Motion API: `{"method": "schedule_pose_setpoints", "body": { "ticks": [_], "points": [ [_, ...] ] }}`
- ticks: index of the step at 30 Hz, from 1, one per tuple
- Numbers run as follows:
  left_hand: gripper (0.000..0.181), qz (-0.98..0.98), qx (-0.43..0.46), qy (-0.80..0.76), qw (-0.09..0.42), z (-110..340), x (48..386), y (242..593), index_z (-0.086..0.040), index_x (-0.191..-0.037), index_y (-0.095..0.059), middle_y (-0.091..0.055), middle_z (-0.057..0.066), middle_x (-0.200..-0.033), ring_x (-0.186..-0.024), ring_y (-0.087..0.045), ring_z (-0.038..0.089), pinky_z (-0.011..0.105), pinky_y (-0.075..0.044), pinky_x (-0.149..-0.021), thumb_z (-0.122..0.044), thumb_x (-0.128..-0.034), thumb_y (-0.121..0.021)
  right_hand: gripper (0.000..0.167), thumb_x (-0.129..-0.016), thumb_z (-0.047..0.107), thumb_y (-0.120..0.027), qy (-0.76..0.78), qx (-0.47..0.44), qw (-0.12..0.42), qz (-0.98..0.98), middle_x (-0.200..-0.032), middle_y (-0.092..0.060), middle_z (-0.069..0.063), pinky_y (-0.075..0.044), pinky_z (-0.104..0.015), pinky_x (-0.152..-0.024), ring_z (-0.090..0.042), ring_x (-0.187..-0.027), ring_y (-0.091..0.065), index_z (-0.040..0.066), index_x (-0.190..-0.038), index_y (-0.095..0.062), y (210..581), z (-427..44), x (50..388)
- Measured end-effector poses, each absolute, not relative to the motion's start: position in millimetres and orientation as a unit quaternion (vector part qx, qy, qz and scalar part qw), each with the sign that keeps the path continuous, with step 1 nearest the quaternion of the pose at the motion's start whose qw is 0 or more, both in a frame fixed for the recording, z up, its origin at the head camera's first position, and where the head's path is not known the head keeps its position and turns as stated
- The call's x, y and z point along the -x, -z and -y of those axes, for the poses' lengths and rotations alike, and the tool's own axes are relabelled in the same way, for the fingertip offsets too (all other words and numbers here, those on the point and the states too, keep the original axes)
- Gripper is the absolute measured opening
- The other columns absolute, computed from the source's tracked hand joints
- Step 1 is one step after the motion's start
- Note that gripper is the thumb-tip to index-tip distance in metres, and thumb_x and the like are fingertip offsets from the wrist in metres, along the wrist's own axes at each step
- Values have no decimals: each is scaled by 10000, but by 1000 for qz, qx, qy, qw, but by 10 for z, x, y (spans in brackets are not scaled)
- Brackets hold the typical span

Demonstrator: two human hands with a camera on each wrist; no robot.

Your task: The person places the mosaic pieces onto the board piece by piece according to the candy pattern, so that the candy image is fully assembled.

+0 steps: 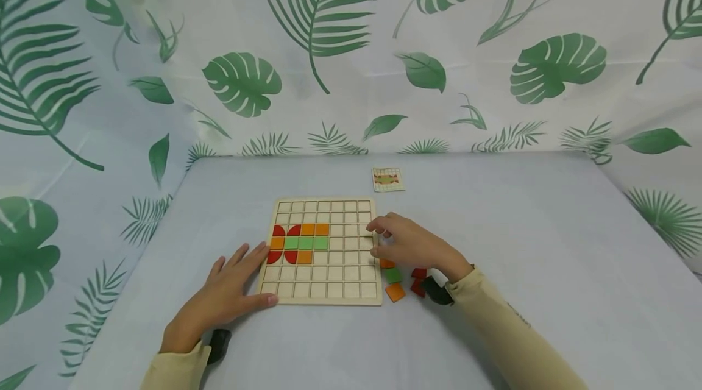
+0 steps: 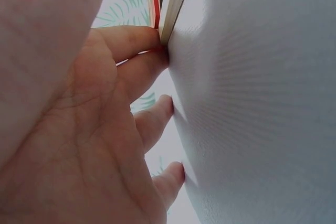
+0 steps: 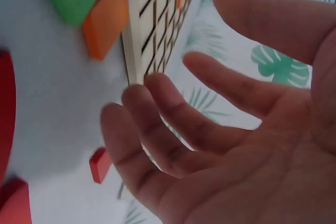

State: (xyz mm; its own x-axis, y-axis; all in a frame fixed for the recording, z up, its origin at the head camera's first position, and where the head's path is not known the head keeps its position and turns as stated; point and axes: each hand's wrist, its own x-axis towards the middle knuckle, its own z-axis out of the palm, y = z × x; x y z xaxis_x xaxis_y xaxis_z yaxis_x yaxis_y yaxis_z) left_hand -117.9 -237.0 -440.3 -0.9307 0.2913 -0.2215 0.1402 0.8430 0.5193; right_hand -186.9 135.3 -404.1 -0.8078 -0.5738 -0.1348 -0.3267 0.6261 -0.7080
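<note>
A wooden grid board (image 1: 351,289) lies on the table, bearing red curved tiles (image 1: 290,257), orange square tiles (image 1: 322,229) and light green square tiles (image 1: 320,242) on its left side. My left hand (image 1: 225,292) rests at the board's left edge, fingers extended; in the left wrist view, fingertips touch the edge. Over the right edge is my right hand (image 1: 414,244), its fingers loosely bent with nothing between thumb and fingers in the right wrist view. Near it lie a loose green tile (image 1: 393,275), an orange tile (image 1: 395,292) and red tiles (image 1: 418,286).
Behind the board lies a small pattern card (image 1: 388,180) printed with a red, orange and green design on a grid. A white cloth with green leaves (image 1: 340,109) hangs at the back and sides of the pale table (image 1: 548,244).
</note>
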Motion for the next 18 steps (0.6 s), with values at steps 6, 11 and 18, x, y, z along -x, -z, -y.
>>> {"method": "schedule_pose_setpoints", "body": {
  "ticks": [6,11,18],
  "points": [
    [1054,-949,-119,-254,144,2384,1201,4422,-78,-1681,-349,-336,162,-1720,-1594,-161,485,768,-63,-1207,-534,-876,-853,308,-970,138,-747,308,247,192,-899,-1144,-654,-94,-533,-460,-958,-281,-1089,-618,10,-1246,-699,4037,-1423,1888],
    [1062,-950,-118,-249,144,2383,1210,4421,-82,-1681,-350,-337,162,-1720,-1595,-161,484,770,-62,-1207,-542,-868,-855,241,-940,120,-775,292,252,201,-901,-1057,-625,-57,-510,-399,-904,-229,-989,-569,12,-1146,-710,4084,-1472,1905],
    [1073,-950,-110,-252,149,2374,1201,4413,-73,-1680,-348,-336,176,-1717,-1596,-155,484,762,-51,-1214,-543,-862,-860,188,-928,86,-807,272,259,206,-904,-1018,-579,-38,-495,-342,-839,-194,-926,-529,29,-1049,-675,4149,-1468,1922]
  ]
}}
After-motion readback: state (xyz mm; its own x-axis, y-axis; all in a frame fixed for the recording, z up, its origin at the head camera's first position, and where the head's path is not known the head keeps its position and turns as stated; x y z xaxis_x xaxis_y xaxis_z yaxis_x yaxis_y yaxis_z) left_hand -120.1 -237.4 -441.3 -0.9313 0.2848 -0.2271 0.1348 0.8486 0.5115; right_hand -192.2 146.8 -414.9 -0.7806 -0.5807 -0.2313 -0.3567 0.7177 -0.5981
